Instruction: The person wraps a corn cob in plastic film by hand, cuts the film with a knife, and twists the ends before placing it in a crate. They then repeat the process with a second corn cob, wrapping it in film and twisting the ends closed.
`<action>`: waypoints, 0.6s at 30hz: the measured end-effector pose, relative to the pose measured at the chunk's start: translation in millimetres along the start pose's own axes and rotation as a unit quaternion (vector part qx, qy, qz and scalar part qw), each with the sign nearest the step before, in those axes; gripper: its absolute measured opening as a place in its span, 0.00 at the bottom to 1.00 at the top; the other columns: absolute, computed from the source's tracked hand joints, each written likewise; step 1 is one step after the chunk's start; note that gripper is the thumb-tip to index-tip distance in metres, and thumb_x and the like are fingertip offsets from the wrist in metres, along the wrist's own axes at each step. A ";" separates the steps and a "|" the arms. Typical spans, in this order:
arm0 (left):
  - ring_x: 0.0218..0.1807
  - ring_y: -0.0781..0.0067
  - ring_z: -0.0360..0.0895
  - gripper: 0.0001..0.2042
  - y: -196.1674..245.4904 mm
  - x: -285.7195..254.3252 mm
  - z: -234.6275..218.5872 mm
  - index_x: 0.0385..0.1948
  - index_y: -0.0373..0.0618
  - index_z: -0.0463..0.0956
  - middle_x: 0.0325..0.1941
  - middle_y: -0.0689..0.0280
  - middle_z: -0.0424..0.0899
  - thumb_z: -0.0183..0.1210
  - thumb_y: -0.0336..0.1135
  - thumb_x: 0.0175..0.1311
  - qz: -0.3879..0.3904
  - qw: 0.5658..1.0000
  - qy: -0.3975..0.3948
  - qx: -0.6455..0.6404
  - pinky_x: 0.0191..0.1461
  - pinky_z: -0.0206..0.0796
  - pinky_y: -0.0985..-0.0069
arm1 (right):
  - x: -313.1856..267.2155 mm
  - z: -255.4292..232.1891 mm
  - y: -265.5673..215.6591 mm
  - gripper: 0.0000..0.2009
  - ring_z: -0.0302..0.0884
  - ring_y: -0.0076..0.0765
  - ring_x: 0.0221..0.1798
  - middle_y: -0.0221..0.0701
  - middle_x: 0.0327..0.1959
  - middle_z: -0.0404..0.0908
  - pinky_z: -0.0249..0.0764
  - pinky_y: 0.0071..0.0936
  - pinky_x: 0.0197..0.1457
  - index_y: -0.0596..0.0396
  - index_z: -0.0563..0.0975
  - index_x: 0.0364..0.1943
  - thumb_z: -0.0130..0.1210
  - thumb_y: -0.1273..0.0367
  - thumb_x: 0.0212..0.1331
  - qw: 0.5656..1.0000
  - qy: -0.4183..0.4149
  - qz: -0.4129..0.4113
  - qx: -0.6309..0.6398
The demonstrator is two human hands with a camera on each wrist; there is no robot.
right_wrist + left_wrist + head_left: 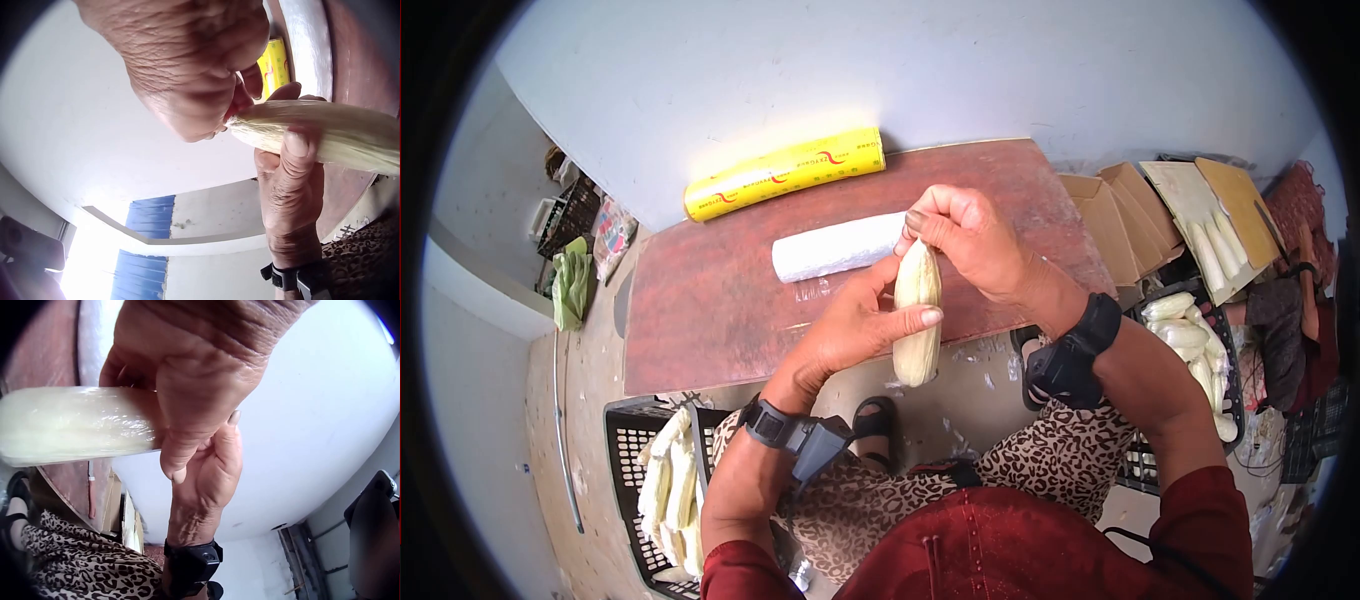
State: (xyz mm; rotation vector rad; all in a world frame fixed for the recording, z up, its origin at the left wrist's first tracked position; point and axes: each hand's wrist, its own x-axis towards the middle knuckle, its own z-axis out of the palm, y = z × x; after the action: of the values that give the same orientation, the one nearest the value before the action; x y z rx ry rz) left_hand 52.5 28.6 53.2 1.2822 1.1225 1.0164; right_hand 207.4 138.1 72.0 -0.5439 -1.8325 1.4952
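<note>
An ear of corn (917, 350) in pale husk hangs upright over the table's front edge, its tip uppermost. Shiny clear film covers the corn (69, 425) in the left wrist view. My left hand (850, 325) grips it around the middle, thumb across the near side. At the tip, the fingers of my right hand (975, 240) pinch the gathered end; in the right wrist view my right hand (194, 62) partly hides that pinch. Just behind the hands, a white roll of cling film (830, 250) lies on the reddish table (700, 320).
A yellow cling film box (785, 170) lies along the table's back edge by the wall. At lower left stands a black crate (625, 490) holding corn ears. Wrapped ears (1185, 335) fill another crate at right, beside cardboard boxes (1120, 220). A knife (92, 494) shows near the table edge.
</note>
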 end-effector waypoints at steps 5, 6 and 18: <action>0.46 0.80 0.75 0.15 10.5 -1.7 -13.3 0.48 0.40 0.77 0.43 0.68 0.82 0.56 0.41 0.70 0.033 0.998 0.042 -0.039 0.55 0.66 0.77 | 7.3 -11.6 -9.5 0.11 0.75 0.22 0.31 0.34 0.32 0.82 0.74 0.22 0.35 0.60 0.74 0.36 0.50 0.65 0.69 0.982 0.002 0.041 0.183; 0.45 0.80 0.75 0.14 5.4 -0.5 -16.5 0.47 0.40 0.78 0.42 0.68 0.82 0.55 0.41 0.70 0.024 0.997 0.052 -0.054 0.54 0.66 0.77 | 7.3 -10.6 -9.7 0.11 0.76 0.22 0.32 0.34 0.32 0.82 0.74 0.21 0.35 0.60 0.74 0.36 0.50 0.65 0.69 0.985 -0.001 0.042 0.169; 0.59 0.69 0.71 0.31 -7.9 18.8 -11.9 0.58 0.41 0.69 0.57 0.63 0.75 0.39 0.62 0.71 0.052 0.973 0.095 -0.202 0.62 0.64 0.65 | 0.7 4.2 -26.2 0.10 0.77 0.20 0.34 0.30 0.31 0.82 0.75 0.21 0.38 0.60 0.76 0.35 0.51 0.67 0.68 0.984 -0.092 0.026 0.152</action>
State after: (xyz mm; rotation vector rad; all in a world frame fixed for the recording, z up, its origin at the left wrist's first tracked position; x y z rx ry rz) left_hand 43.9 48.8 44.7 0.9367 0.9333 1.3901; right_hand 206.7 129.4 97.1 -0.3147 -1.6876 1.8720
